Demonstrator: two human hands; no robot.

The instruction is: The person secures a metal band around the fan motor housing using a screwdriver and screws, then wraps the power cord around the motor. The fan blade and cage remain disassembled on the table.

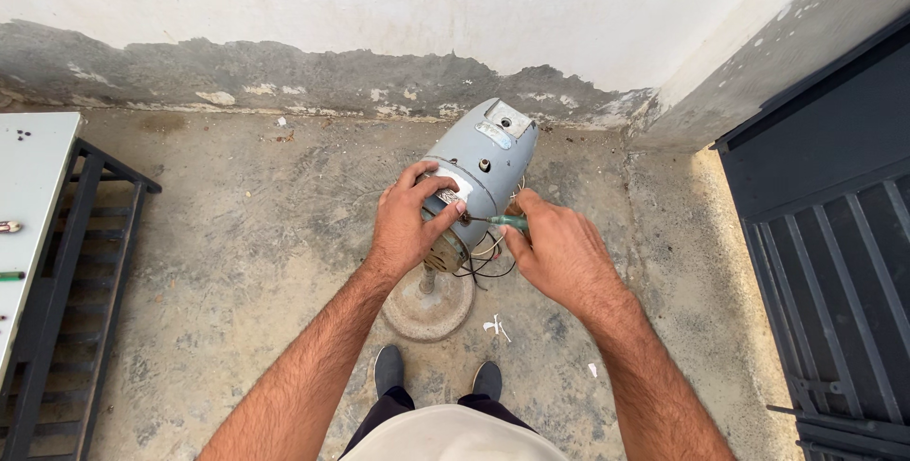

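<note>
From up here I see my left hand (406, 224) wrapped around the near end of the grey motor housing (482, 169), fingers curled over its rim, while my right hand (559, 254) is clamped on a green-handled screwdriver (502, 221) whose thin shaft runs left toward the side of the housing; the two hands sit close together, one on each side of the tool. The biggest risk, as I judge it, is the tip slipping: it meets a curved metal side just beside my left fingers, so a skid could drive it into them or scar the paint. The loose wires (485, 264) hanging under the housing lie right beneath the shaft, and a slip could nick their covering. The motor stands on a slim post over a round base (428, 306) on the concrete floor (237, 262), between my shoes (389, 368) and the wall (379, 6), and it leans away from me, so a hard sideways push might tip the whole stand. Small white scraps (495, 327) lie beside the base, and I cannot tell what they are. The housing itself looks like a rounded grey metal shell, scuffed, with a flat plate and a hole at its far end, a pale label near my left thumb, and a brownish vented face showing below my palm.
</note>
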